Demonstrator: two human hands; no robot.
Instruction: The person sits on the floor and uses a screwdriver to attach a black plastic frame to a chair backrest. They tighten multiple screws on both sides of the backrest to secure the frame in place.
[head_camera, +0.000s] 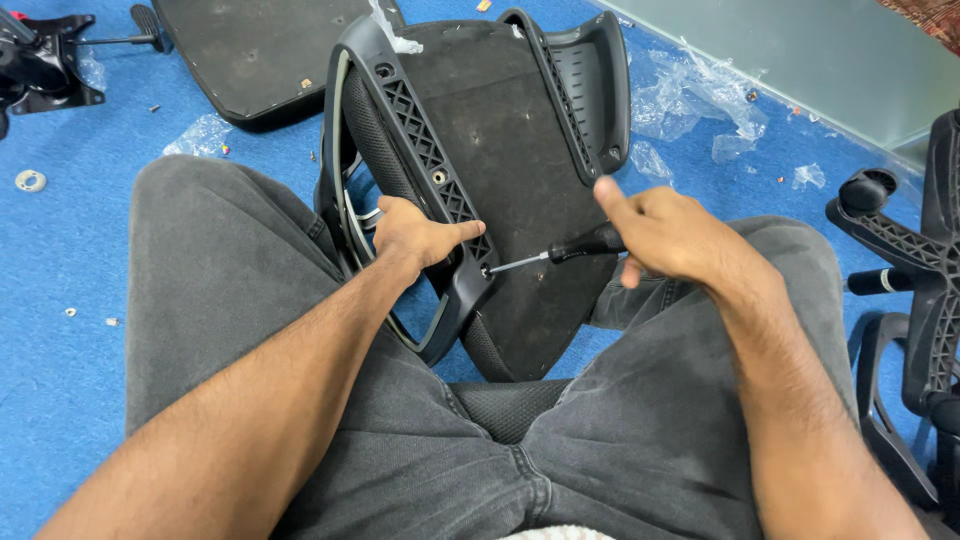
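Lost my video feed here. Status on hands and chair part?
Left hand steadying armrest bracket. Right hand holding screwdriver, tip at screw hole. Nothing blocking.

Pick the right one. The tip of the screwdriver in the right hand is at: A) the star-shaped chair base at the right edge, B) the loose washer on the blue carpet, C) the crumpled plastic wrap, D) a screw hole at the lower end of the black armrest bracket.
D: the screwdriver held by the right hand has its tip in the armrest bracket hole, which the left hand steadies.
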